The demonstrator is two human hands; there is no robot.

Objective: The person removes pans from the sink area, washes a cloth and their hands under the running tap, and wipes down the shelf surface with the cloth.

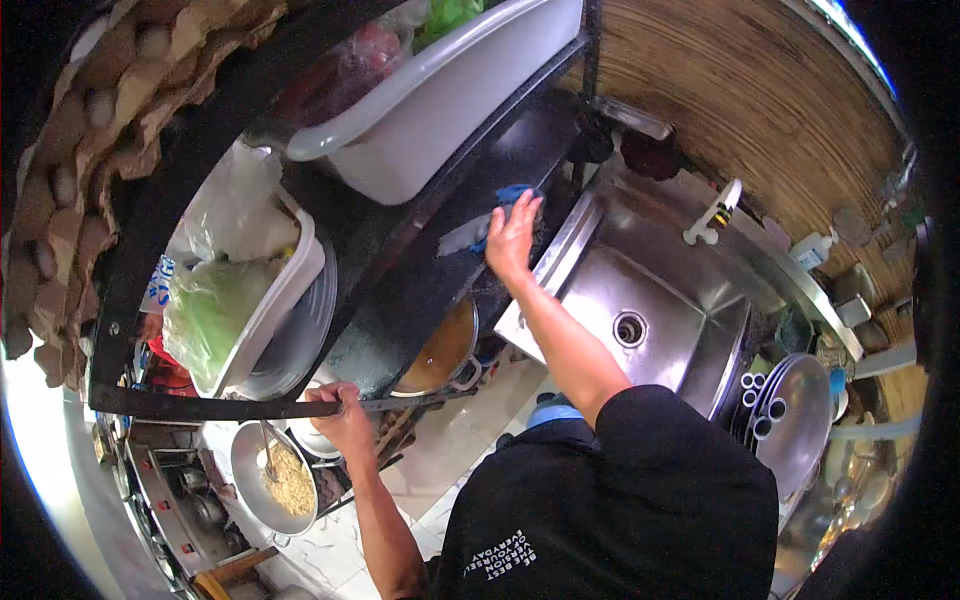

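Observation:
My right hand (512, 238) lies over a blue and grey cloth (464, 237) on a dark shelf (400, 285), its fingers stretched forward and pressing the cloth to the wet-looking surface. Part of the cloth sticks out beyond the fingertips and to the left of the hand. My left hand (345, 415) is closed around the shelf's black metal front edge (220, 406). Left of the cloth, on the same shelf, a white tub (304, 250) with bagged green vegetables sits by a round grey lid or tray (315, 320).
A steel sink (640, 270) with a white faucet (712, 215) is at the right, beside stacked pans (800, 415). Below the shelf are a pot of brown liquid (440, 350) and a pan of pale food (285, 485). Egg trays (110, 150) and a large white tub (430, 120) stand above.

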